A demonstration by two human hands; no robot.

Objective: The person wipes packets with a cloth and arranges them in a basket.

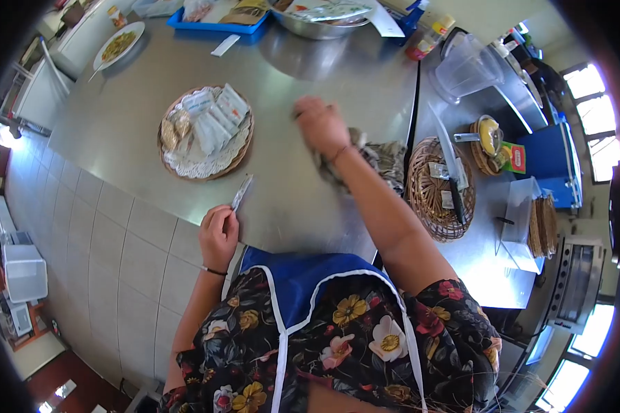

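My left hand (219, 233) pinches one end of a slim, pale sachet (242, 192) over the front edge of the steel table (282, 206). Beyond it lies a round wicker basket (164, 153) lined with a white doily. Several white paper packets (217, 120) fill its right side, and small clear packets with tan contents (177, 131) sit on the left. My right hand (322, 125) is over the table to the right of this basket, its fingers curled and blurred. A crumpled, patterned cloth (382, 164) lies under and beside my right wrist, partly hidden by the forearm.
To the right, a wicker basket (420, 213) holds small packets, with a long black-handled knife (456, 193) across it. Behind stands a clear pitcher (467, 69). Along the far edge are a plate of food (135, 31), a blue tray (217, 31) and a metal bowl (317, 29).
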